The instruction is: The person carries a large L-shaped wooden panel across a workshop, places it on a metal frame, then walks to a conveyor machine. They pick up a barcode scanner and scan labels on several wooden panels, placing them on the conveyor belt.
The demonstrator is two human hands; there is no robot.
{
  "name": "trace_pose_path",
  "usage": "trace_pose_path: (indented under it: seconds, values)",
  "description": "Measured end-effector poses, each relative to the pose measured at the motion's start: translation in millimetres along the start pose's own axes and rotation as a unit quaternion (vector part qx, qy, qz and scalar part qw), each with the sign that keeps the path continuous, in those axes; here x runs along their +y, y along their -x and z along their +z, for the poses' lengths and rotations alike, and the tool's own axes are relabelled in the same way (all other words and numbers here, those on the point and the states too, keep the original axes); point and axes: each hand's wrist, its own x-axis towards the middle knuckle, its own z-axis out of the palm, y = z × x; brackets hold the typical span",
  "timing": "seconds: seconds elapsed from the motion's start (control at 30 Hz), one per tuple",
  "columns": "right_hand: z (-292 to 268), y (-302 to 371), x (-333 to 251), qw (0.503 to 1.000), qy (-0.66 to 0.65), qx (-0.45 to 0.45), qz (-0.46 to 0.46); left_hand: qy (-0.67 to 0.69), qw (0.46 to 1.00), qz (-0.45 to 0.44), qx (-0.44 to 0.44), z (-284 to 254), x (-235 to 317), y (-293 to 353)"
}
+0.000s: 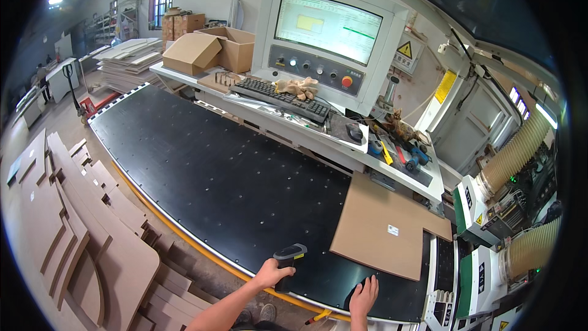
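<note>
Scanner (290, 252): grip partly covered by the left hand (272, 274).
Right hand (364, 296): palm turned down, out of sight; forearm cut off by the lower edge.
Label (392, 230) on brown board (376, 217): print too small to read.
Screen (331, 21): finer detail too small to make out.
Keyboard (252, 89): some keys hidden under gloves (298, 88).
Shoes (267, 312): partly hidden, dim.
Hoses (514, 150): run off into the dark right rim.
Overhead panel (471, 0): cut off above.
Distant person (44, 81), far left: small, blurred; actions cannot be told.
</note>
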Motion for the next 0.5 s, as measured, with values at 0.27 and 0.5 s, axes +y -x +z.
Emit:
trace_pose_path:
  seconds: [0.27,0.5]
  values:
    - [-11,25,-31,0.999,-0.003,-0.037,-0.015,-0.099,0.986,0.135,-0.002,-12,-11,17]
    - [-5,53,-35,0.999,-0.007,-0.02,-0.034,-0.098,0.985,0.138,0.019,-19,-9,19]
